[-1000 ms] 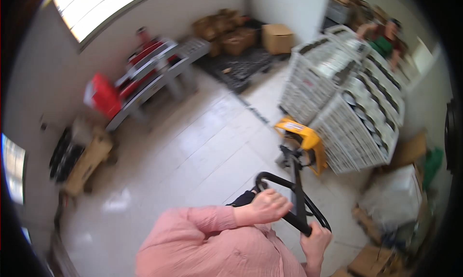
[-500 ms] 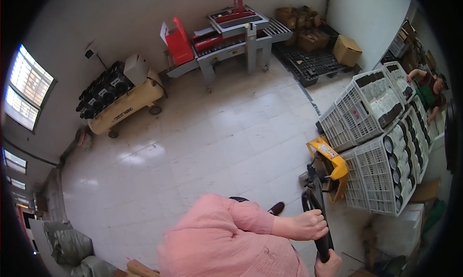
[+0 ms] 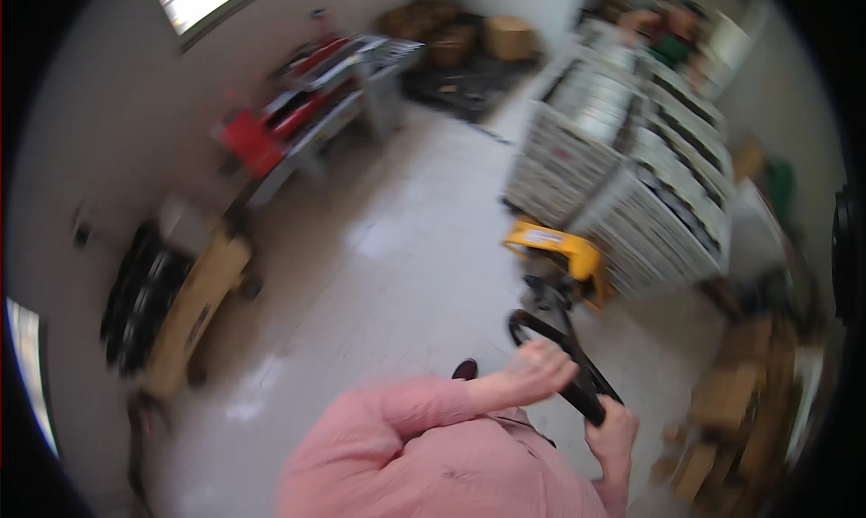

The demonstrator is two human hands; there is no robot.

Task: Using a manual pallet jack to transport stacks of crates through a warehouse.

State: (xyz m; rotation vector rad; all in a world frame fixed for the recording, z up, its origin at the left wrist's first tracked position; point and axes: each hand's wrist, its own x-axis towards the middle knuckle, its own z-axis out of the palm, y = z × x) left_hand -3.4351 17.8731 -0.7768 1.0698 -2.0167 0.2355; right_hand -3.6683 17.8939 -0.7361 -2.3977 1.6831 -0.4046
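My left hand (image 3: 539, 372) is closed round the black loop handle (image 3: 585, 401) of a pallet jack. Closer to me, my right hand (image 3: 613, 430) grips the end of the same handle. The yellow body of the pallet jack (image 3: 573, 249) stands beyond the handle, against stacked white plastic crates (image 3: 555, 166). Rows of white and black items fill the crates; blur keeps me from telling what they are. Pink sleeves cover my arms, and one dark shoe (image 3: 465, 369) shows below.
A red and grey roller conveyor machine (image 3: 311, 112) stands at the far wall, beside a black pallet (image 3: 469, 90) with cartons. On the left is a tan air compressor (image 3: 194, 315). Cardboard boxes (image 3: 731, 396) lie at right. Behind the crates is another person (image 3: 672, 31).
The view has swung to the right and blurred. Pallet jack and crates now appear farther left and higher; more boxes show at right. Both hands stay on the handle.
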